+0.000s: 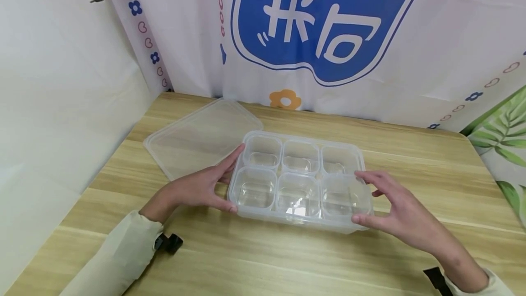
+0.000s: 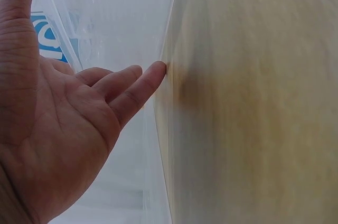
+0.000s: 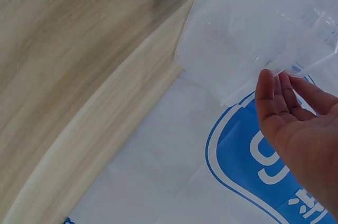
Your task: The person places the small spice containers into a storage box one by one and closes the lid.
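A clear plastic storage box (image 1: 297,220) with several open compartments in two rows lies across the middle of the wooden table. My left hand (image 1: 201,188) holds its left end, the thumb at the front corner and the index finger along the side towards the back. In the left wrist view, the left hand's (image 2: 68,108) other fingers lie extended near the box's wall. At the opposite end, my right hand (image 1: 394,209) grips the box with its thumb low at the front corner and bent fingertips at the side. The right wrist view shows fingertips of the right hand (image 3: 301,129) against the clear plastic.
Behind and left of the box, a flat translucent lid (image 1: 197,131) lies on the table (image 1: 255,259). A printed cloth (image 1: 189,35) with a blue emblem hangs along the table's back edge. White cloth (image 1: 61,118) is at the left, a leaf-patterned one (image 1: 507,136) at the right.
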### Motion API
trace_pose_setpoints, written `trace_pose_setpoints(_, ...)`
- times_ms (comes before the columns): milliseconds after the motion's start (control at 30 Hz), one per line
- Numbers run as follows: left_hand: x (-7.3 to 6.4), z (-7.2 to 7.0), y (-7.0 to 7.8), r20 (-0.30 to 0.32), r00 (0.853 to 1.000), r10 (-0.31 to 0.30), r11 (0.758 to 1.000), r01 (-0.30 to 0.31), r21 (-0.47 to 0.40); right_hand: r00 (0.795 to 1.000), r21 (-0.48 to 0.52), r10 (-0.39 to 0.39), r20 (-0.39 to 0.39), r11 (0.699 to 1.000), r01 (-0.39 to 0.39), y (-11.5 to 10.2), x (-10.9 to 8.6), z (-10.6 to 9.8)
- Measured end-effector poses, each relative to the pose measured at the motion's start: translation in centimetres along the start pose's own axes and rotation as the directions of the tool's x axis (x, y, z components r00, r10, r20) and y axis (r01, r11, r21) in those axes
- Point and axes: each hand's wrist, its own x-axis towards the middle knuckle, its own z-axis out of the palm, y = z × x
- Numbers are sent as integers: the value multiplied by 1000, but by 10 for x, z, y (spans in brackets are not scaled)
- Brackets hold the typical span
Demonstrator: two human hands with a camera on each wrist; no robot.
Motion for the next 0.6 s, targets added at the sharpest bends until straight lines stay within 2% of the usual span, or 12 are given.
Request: trace_pose_setpoints(600, 1, 0, -2, -3, 1000, 8, 1000, -8, 20, 996, -96, 11, 93, 995, -3, -9, 1, 0)
